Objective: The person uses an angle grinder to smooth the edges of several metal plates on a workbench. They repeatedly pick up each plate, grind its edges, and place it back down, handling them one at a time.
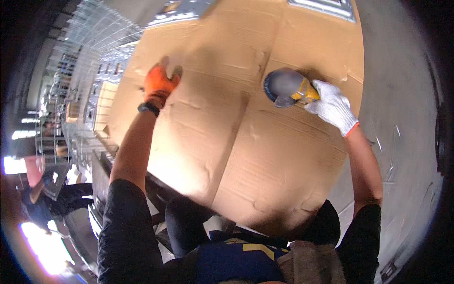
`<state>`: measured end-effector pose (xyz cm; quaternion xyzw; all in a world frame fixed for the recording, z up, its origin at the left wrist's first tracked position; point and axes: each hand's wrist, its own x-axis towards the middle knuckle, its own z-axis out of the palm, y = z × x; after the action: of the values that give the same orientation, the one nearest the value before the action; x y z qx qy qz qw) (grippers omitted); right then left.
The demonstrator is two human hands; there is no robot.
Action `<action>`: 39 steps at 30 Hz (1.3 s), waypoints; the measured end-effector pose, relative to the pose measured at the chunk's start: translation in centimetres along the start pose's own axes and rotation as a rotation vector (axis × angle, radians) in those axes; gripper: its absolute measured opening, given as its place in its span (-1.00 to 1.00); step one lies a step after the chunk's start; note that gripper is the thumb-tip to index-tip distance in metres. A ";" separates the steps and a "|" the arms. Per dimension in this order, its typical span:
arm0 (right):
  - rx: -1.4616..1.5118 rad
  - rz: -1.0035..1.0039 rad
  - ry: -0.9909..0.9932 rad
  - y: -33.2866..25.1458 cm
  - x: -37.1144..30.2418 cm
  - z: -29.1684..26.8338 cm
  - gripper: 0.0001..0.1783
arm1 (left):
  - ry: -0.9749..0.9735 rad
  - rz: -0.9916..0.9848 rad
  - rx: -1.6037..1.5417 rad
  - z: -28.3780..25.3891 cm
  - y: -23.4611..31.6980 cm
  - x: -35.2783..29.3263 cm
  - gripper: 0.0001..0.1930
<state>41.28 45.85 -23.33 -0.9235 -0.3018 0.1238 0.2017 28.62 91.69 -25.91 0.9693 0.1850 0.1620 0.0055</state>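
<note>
My right hand (333, 105), in a white knitted glove, is closed around the yellow body of an angle grinder (285, 87). The tool's round disc and dark guard point left, over the right half of a large brown cardboard sheet (208, 128). My left hand (161, 84) wears an orange glove and hovers over or rests on the cardboard's left side; which of the two I cannot tell. Its thumb and fingers are apart and slightly blurred, with nothing seen between them.
Grey metal parts lie at the cardboard's far edge, one at the left (179, 12) and one at the right (326, 8). Wire mesh cages (94, 28) and a stack of shiny metal parts (113, 61) stand at the left. Another person (56, 196) is at the lower left.
</note>
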 end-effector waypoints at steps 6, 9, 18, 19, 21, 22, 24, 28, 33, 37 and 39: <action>0.292 -0.030 -0.350 2.1 5.4 -3.3 -0.33 | -0.038 -0.203 0.248 9.0 2.8 5.9 -0.26; -0.017 0.072 0.105 4.5 15.1 -3.6 -0.19 | -0.023 -0.083 0.325 11.2 2.7 6.5 -0.24; -0.672 0.146 0.442 3.4 30.8 5.1 -0.40 | 0.121 -0.113 -0.029 10.0 2.9 7.4 -0.19; -0.664 0.142 0.430 3.5 31.0 4.9 -0.41 | 0.211 -0.097 0.020 10.4 2.8 7.7 -0.26; -0.654 0.132 0.455 3.7 31.2 5.0 -0.42 | 0.220 -0.155 -0.240 11.5 0.7 10.7 -0.26; -0.646 0.114 0.481 3.4 31.3 4.9 -0.43 | 0.261 -0.239 -0.248 11.6 0.6 13.5 -0.29; -0.673 0.136 0.433 3.1 31.6 4.6 -0.43 | 0.270 -0.380 -0.256 8.9 1.3 21.5 -0.30; -0.674 0.153 0.395 2.9 32.2 4.5 -0.42 | 0.012 -0.306 -0.013 11.1 -2.8 33.5 -0.11; -0.654 0.108 0.428 3.0 32.6 4.6 -0.44 | -0.273 -0.302 0.031 19.7 -8.2 41.0 -0.40; -0.657 0.112 0.440 2.9 32.5 4.5 -0.45 | -0.304 -0.446 0.005 17.3 -4.9 41.2 -0.43; -0.666 0.116 0.431 2.7 32.5 4.5 -0.46 | -0.336 -0.396 0.050 16.3 -5.5 41.6 -0.44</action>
<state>66.64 64.92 -32.06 -0.9587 -0.2237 -0.1663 -0.0574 68.40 112.62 -28.73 0.9273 0.3716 -0.0103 0.0441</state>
